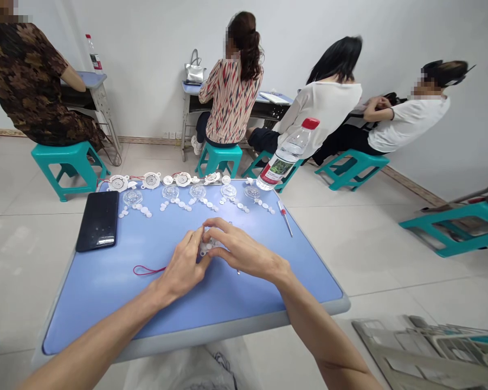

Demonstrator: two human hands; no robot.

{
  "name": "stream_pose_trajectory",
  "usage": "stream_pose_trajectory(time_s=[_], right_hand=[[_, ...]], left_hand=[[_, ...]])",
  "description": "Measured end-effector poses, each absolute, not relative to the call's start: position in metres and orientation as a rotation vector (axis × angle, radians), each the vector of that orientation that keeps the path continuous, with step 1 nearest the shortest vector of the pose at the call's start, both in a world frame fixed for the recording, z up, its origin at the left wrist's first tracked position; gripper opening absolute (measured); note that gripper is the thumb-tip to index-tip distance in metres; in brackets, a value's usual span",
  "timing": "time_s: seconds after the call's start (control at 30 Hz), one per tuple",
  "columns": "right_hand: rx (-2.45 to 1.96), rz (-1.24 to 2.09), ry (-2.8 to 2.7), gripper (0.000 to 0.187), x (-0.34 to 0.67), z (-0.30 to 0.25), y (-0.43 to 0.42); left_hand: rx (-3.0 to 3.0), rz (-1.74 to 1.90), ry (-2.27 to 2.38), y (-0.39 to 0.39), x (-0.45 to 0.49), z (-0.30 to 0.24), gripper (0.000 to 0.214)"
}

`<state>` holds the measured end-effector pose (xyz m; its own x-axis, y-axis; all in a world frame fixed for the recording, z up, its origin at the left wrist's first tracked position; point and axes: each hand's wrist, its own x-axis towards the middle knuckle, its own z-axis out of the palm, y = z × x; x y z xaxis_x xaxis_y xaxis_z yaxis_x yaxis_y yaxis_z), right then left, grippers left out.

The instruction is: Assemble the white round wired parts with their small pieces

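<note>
Over the middle of the blue desk, my left hand (pixel 184 264) and my right hand (pixel 244 253) meet around a small white and clear plastic part (pixel 206 247). Fingers of both are curled in on it, and they hide most of its shape. From under my left hand a red cord loop (pixel 146 270) comes out onto the desk. Beyond my hands lie several clear round plastic discs (pixel 170 192), with small white round pieces (pixel 179 202) in front of them. White round assemblies (pixel 117 183) line the far edge.
A black phone (pixel 98 221) lies at the desk's left edge. A water bottle (pixel 283 157) with a red cap stands at the far right corner, near a screwdriver (pixel 284 218). Several people sit on green stools (pixel 67 162) at other desks along the wall.
</note>
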<state>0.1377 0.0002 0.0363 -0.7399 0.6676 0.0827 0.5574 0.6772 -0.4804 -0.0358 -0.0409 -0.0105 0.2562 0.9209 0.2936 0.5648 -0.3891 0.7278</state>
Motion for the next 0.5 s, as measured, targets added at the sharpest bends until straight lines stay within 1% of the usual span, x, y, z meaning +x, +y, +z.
stream_pose_trajectory(time_s=[0.23,0.5], right_hand=[[-0.945,0.669,-2.621,0.016,0.1404,0.0307,0.0036],[-0.972,0.544,-2.607,0.016,0.1407,0.0324,-0.0016]], left_hand=[[2.036,0.945,1.362,-0.0410,-0.0360,-0.0085,0.025],[2.003,0.960,1.429,-0.0390,-0.0354,-0.0129,0.030]])
